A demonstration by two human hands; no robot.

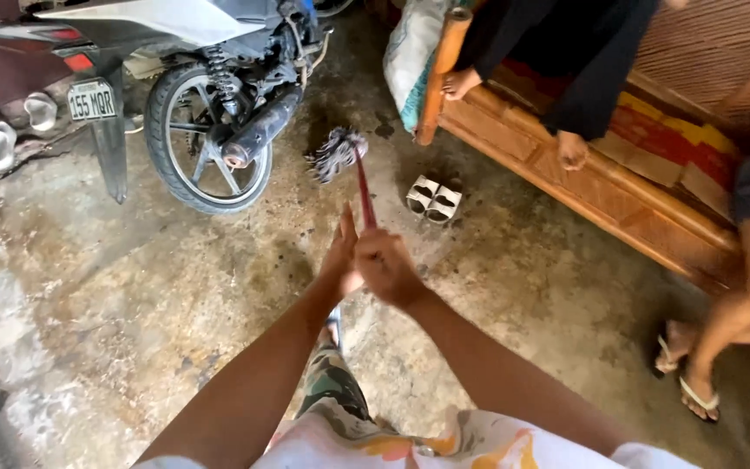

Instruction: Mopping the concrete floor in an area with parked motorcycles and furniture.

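Note:
A mop with a thin red handle (365,191) and a striped grey-white string head (335,154) reaches out over the wet concrete floor (132,287). My right hand (386,266) is closed around the near end of the handle. My left hand (341,253) lies flat against the handle beside it, fingers straight and pressed to the right hand. The mop head sits on the floor just right of a motorcycle's rear wheel (207,143).
A parked motorcycle (175,52) fills the upper left. A wooden bench (618,200) runs along the right, with one person's bare feet (570,149) on it and another's sandalled feet (696,382) below. A pair of white sandals (434,199) lies by the bench.

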